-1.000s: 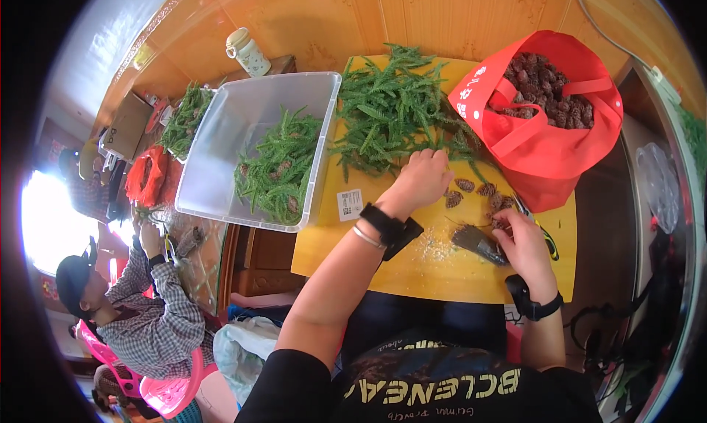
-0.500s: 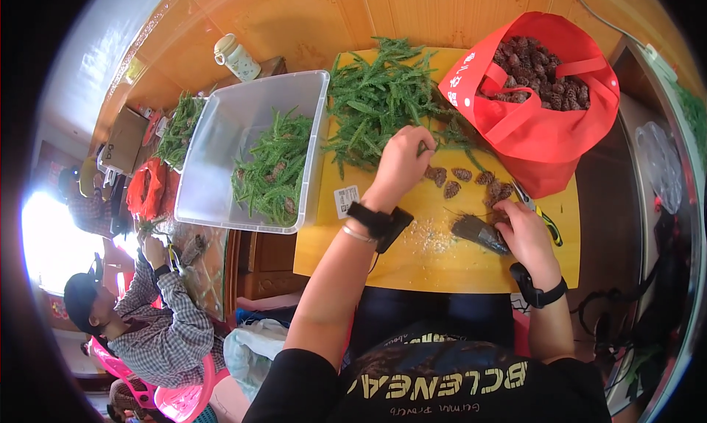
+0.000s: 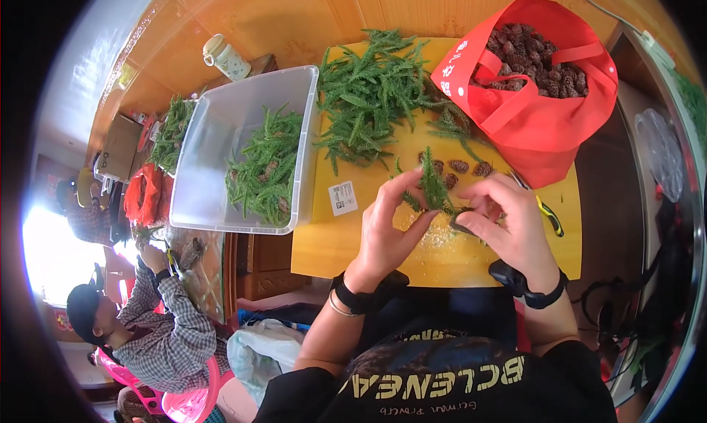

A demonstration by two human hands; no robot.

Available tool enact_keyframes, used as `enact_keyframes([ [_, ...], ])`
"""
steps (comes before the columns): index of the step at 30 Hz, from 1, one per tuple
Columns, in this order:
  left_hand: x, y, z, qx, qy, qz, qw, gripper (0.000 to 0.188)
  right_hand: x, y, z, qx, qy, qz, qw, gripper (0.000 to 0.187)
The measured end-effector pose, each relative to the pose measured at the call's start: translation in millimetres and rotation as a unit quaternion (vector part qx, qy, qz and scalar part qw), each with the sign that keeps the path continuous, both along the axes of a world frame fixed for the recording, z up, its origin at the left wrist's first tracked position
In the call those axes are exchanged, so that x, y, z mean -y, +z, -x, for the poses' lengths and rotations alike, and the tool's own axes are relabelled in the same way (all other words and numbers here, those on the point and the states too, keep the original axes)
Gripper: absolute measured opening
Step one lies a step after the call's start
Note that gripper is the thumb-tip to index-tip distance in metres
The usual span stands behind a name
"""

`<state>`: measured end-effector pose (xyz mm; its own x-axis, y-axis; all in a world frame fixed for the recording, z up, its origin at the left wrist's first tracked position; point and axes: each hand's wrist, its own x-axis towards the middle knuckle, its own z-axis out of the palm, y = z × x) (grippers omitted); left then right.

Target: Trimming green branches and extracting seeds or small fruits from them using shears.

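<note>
In front of my chest, my left hand [image 3: 387, 220] pinches a green artificial pine sprig [image 3: 436, 189] between thumb and fingers. My right hand [image 3: 508, 218] has its thumb and fingers drawn together by the sprig's lower end; what they pinch is too small to tell. A dark bundle of thin strands [image 3: 462, 222] on the yellow board [image 3: 324, 250] is mostly covered by the right hand. Just beyond the hands lie several loose pine cones [image 3: 458, 166]. A heap of green sprigs [image 3: 372, 99] covers the far part of the board.
A clear plastic bin [image 3: 210, 143] with finished-looking green sprigs stands on the left. At the back right is a red bag [image 3: 545, 132] full of pine cones. Yellow-and-black handled pliers [image 3: 550, 217] lie at the right. A co-worker in a checked shirt [image 3: 173, 342] sits far left.
My left hand has come back from the sprig heap toward me with a sprig. My right hand has lifted off the dark bundle and moved left to meet it.
</note>
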<state>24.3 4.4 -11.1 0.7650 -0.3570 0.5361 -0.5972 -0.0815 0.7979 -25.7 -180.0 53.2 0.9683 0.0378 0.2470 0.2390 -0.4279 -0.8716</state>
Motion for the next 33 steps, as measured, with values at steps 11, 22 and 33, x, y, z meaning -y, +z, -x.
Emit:
enact_keyframes([
  [11, 2.9, -3.5, 14.5, -0.024, 0.033, 0.019, 0.999, 0.063, -12.4, -13.5, 1.2, -0.026, 0.011, -0.021, 0.999, 0.011],
  [22, -6.7, 39.3, 10.1, 0.012, -0.003, -0.101, 0.995, 0.049, -10.4, -10.1, 7.4, 0.124, -0.009, 0.177, 0.976, 0.012],
  [33, -16.6, 26.4, 12.4, -0.411, -0.298, 0.006, 0.862, 0.033, 5.4, -13.6, 28.4, 0.037, 0.046, 0.119, 0.991, 0.012],
])
